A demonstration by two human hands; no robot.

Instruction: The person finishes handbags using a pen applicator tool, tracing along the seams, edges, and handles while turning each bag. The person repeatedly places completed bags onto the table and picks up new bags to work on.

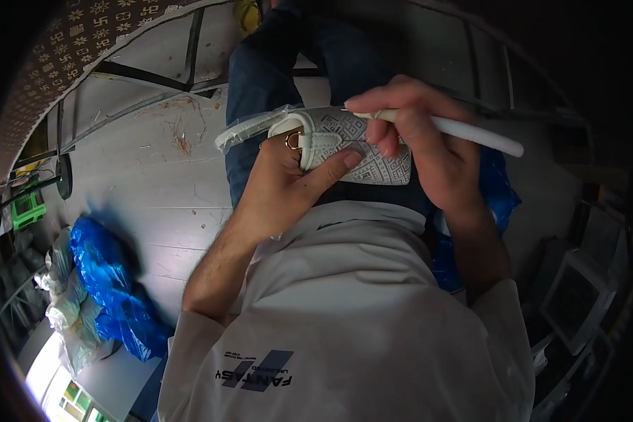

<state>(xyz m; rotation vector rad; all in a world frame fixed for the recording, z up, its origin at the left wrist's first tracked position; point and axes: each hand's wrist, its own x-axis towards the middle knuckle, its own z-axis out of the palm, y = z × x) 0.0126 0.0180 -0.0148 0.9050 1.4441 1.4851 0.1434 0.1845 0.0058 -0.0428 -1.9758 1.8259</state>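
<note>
A small white bag [377, 160] with a grey geometric pattern lies across my lap. It has a pale tab with a metal ring and a handle [250, 128] wrapped in clear plastic film. My left hand [288, 179] grips the bag's left end, its thumb pressed on the patterned face and its other fingers hidden behind. Above the bag's right part, my right hand [429, 133] is closed around a white pen-shaped tool [475, 133]. The tool's thin tip points left, at the bag's upper edge; whether it touches cannot be made out.
Crumpled blue plastic bags [112, 281] lie on the floor at left, and more blue plastic [499, 186] is at my right side. A metal-framed table with a patterned cloth [70, 53] stands at upper left. Scraps [183, 141] litter the floor. A green stool [28, 211] is farther left.
</note>
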